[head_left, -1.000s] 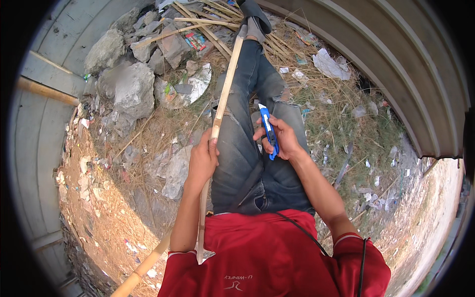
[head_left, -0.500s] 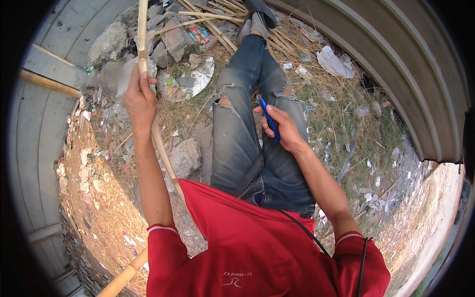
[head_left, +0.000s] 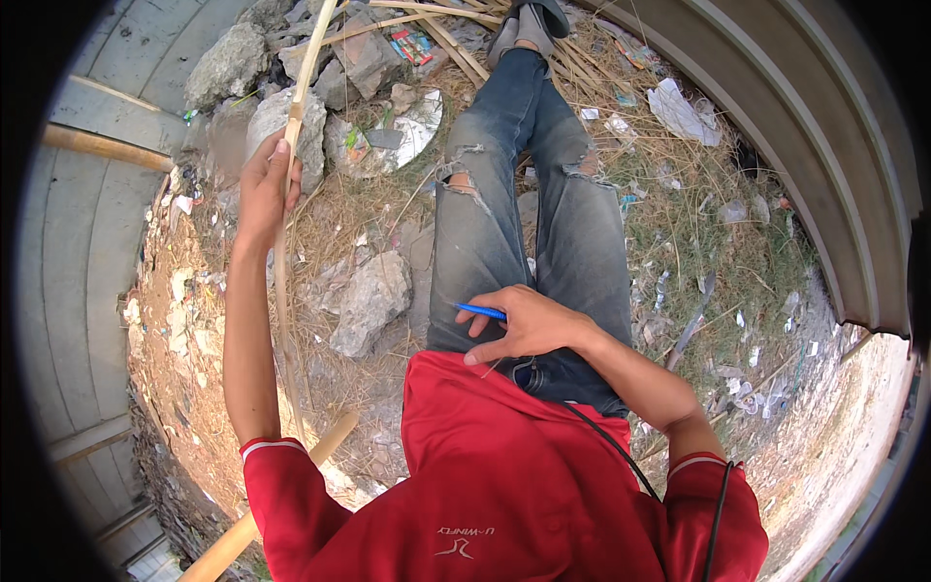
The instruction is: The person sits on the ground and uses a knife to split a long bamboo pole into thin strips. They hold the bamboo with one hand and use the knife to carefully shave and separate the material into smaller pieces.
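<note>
A long pale bamboo strip (head_left: 308,68) runs upright along my left side. My left hand (head_left: 264,189) is closed around it at about mid-length, and its lower part passes beside my forearm. Over my lap, my right hand (head_left: 533,322) holds a slim blue utility knife (head_left: 481,310) that points left. The knife is partly hidden by the fingers, and the thumb is stretched away from it, close to the red shirt (head_left: 465,436). Knife and strip are apart.
My legs in torn jeans (head_left: 490,233) stretch forward. Several bamboo strips (head_left: 456,48) lie by my feet. Rocks (head_left: 373,301) and litter cover the ground on the left. A thick bamboo pole (head_left: 228,548) is near my left elbow. Corrugated metal (head_left: 815,145) curves along the right.
My right hand has come back toward my waist, turning the knife from upright to pointing left. My left arm has swung outward, and the bamboo strip has shifted with it, away from the shirt.
</note>
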A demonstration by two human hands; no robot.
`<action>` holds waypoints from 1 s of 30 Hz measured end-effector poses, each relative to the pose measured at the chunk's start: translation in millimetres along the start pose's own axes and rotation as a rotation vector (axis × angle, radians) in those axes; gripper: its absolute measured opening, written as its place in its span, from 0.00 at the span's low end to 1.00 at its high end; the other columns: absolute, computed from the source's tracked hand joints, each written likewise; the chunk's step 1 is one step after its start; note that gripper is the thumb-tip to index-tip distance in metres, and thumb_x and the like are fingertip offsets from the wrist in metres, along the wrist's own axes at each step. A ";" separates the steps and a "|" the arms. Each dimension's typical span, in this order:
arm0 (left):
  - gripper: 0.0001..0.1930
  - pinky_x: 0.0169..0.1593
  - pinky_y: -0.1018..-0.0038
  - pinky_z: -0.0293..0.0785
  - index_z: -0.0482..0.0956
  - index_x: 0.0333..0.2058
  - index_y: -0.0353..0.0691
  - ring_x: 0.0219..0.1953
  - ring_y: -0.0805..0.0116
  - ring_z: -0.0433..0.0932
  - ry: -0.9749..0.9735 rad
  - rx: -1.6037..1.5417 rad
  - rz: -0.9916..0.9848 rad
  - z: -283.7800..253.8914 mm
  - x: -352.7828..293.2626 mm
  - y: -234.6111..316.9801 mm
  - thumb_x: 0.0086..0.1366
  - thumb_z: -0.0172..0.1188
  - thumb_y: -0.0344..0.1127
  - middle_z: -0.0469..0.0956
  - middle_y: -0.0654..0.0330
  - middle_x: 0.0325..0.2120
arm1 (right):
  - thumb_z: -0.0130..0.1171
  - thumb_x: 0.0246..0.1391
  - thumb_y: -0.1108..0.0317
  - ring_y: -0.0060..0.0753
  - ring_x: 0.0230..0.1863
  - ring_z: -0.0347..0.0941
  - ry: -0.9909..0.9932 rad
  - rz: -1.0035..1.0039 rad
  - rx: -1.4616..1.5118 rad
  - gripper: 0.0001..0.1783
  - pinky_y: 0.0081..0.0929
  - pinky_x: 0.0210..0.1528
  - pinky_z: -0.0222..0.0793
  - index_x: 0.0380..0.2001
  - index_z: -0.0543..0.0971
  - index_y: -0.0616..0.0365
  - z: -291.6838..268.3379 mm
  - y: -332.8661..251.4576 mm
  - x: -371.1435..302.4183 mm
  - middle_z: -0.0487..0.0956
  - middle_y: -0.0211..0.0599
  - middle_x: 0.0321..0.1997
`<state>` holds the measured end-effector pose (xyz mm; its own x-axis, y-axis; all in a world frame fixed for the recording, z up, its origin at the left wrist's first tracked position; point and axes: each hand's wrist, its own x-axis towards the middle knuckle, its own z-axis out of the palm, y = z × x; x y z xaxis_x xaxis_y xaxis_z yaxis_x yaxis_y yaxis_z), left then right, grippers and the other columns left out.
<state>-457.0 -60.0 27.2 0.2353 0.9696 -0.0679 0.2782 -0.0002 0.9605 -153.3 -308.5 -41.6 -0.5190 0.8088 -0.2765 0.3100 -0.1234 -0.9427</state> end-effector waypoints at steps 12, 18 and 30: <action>0.15 0.32 0.54 0.73 0.74 0.49 0.37 0.27 0.43 0.80 -0.303 0.506 0.218 156.7 -102.3 -68.7 0.77 0.52 0.43 0.79 0.46 0.21 | 0.62 0.65 0.52 0.31 0.24 0.72 0.418 -0.215 -0.031 0.20 0.34 0.30 0.65 0.33 0.81 0.60 -9.8 29.1 -9.4 0.76 0.37 0.21; 0.15 0.36 0.44 0.70 0.74 0.43 0.35 0.33 0.31 0.78 -0.326 0.460 0.151 169.2 -106.7 -60.9 0.78 0.51 0.44 0.79 0.38 0.24 | 0.56 0.70 0.50 0.26 0.21 0.65 0.687 0.012 0.175 0.23 0.33 0.27 0.61 0.29 0.77 0.59 -42.5 47.3 -4.9 0.69 0.28 0.17; 0.11 0.38 0.47 0.75 0.75 0.46 0.40 0.29 0.39 0.83 -0.305 0.482 -0.008 184.9 -147.3 -85.2 0.75 0.48 0.39 0.81 0.48 0.20 | 0.57 0.67 0.43 0.55 0.26 0.79 0.622 0.151 -0.238 0.30 0.48 0.33 0.70 0.28 0.82 0.64 -46.9 60.4 19.5 0.77 0.50 0.19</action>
<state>-343.1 -248.0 -94.5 0.4696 0.8555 -0.2184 0.6578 -0.1740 0.7328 -107.3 -273.2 -95.3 0.0760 0.9814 -0.1764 0.5468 -0.1890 -0.8156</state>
